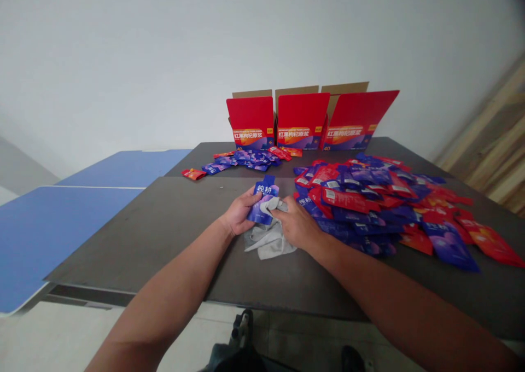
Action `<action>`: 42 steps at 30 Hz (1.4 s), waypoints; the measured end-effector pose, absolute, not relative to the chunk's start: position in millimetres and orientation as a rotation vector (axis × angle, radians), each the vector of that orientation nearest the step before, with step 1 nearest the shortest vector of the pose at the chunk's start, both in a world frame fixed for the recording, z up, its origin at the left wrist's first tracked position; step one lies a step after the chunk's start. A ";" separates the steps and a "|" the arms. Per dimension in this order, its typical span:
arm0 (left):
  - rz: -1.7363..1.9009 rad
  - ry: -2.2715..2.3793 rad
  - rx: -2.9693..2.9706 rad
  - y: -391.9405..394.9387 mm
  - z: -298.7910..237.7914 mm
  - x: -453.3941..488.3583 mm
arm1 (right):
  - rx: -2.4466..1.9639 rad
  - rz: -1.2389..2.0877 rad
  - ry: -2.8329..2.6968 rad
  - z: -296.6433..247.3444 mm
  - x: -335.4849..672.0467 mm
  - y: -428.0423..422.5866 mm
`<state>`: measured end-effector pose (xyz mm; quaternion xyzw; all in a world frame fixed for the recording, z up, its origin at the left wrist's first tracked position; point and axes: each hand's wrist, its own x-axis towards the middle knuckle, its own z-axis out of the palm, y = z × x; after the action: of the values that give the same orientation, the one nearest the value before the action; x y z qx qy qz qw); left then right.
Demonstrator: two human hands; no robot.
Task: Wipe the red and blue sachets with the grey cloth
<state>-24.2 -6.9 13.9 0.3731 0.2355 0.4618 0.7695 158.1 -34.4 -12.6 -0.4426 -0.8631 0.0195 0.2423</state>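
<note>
A purple-blue pouch (259, 214) with white lettering is held upright above the table's near half. My left hand (241, 213) grips its left side, thumb across the front. A grey cloth (268, 243) is bunched in my right hand (296, 221), pressed against the pouch's right front. The cloth's loose end hangs below both hands. Right of my hands lies a large heap of red and purple pouches (353, 197). Farther back is a smaller group of pouches (250, 158), mostly purple with a few red.
Three red cartons with raised flaps, a left one (251, 123), a middle one (302, 121) and a right one (355, 120), stand at the back of the dark table (172, 246). A blue table (82, 213) adjoins on the left. Wooden boards (492, 137) lean at the right.
</note>
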 end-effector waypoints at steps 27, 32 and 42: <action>0.778 0.461 0.530 -8.2 18.8 -35.0 | -1.301 0.084 -2.124 -11.5 157.0 -34.6; 0.820 0.502 0.486 -7.1 13.5 -28.5 | -0.933 0.066 -2.481 -10.8 155.5 -42.3; 0.757 0.580 0.577 -18.6 9.4 -11.7 | -1.146 0.074 -2.431 -8.4 152.5 -41.2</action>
<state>-11.7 -18.6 9.4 0.2740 0.2752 0.3594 0.8486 152.5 -41.2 -8.4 -0.4155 -0.8811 0.0267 0.2245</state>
